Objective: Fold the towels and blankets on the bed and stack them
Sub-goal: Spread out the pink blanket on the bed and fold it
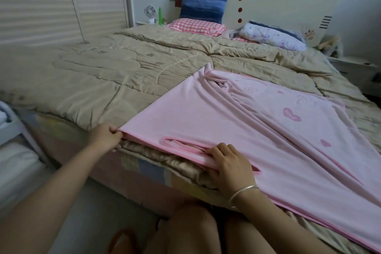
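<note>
Head: left hand (107,137), right hand (231,165) on blanket (226,113)

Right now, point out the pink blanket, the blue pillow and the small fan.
pink blanket (206,113): head view, smooth left part.
blue pillow (203,7): head view, its middle.
small fan (150,11): head view, round grille.

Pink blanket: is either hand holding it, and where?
The left hand pinches the pink blanket at its near corner; the right hand lies on its near hem, grip unclear.
</note>
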Demonstrator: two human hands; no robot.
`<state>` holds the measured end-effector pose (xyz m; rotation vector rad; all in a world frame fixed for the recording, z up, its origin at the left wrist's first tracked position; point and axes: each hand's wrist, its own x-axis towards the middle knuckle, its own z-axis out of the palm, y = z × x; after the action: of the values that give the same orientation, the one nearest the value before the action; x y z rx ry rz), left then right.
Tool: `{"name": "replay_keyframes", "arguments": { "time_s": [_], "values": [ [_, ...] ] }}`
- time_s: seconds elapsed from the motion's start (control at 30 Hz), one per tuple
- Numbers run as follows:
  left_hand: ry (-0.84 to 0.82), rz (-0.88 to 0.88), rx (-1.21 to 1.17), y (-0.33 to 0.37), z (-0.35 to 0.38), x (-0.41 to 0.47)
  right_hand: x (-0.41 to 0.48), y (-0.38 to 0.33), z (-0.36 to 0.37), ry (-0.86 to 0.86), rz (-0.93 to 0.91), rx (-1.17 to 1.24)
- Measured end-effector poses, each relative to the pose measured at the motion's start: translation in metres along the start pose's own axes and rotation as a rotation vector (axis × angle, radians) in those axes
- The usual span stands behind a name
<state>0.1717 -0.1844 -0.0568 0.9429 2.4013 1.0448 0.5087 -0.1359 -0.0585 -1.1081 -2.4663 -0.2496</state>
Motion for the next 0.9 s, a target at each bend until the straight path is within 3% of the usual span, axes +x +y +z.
{"name": "replay_keyframes", "arguments": {
  "time_s": [0.1,0.2,0.3,0.4,0.5,0.63,0.77,0.9],
  "values": [
    [-0.113,-0.132,-0.394,0.001,0.007,-0.007,-0.007,-0.001,-0.004,-0.004,0.048,0.082],
    [-0.111,-0.147,-0.507,-0.001,0.003,-0.014,-0.011,-0.003,-0.012,-0.071,0.142,0.138],
    [0.028,-0.109,-0.286,-0.002,0.001,-0.015,-0.012,0.003,-0.016,-0.138,0.23,0.213],
    [0.206,0.121,0.148,0.013,0.011,-0.034,-0.019,0.012,-0.016,-0.125,0.239,0.307],
    [0.302,0.401,0.297,0.042,0.042,-0.076,-0.031,0.024,-0.021,-0.006,0.279,0.466],
    [0.126,0.726,0.155,0.089,0.107,-0.135,-0.06,0.062,-0.038,0.154,0.352,0.393],
    [-0.095,0.867,0.033,0.139,0.166,-0.196,-0.106,0.133,-0.059,0.17,0.533,0.162],
    [-0.278,0.906,0.082,0.18,0.204,-0.238,-0.149,0.214,-0.085,0.148,0.776,-0.043]
  ]
}}
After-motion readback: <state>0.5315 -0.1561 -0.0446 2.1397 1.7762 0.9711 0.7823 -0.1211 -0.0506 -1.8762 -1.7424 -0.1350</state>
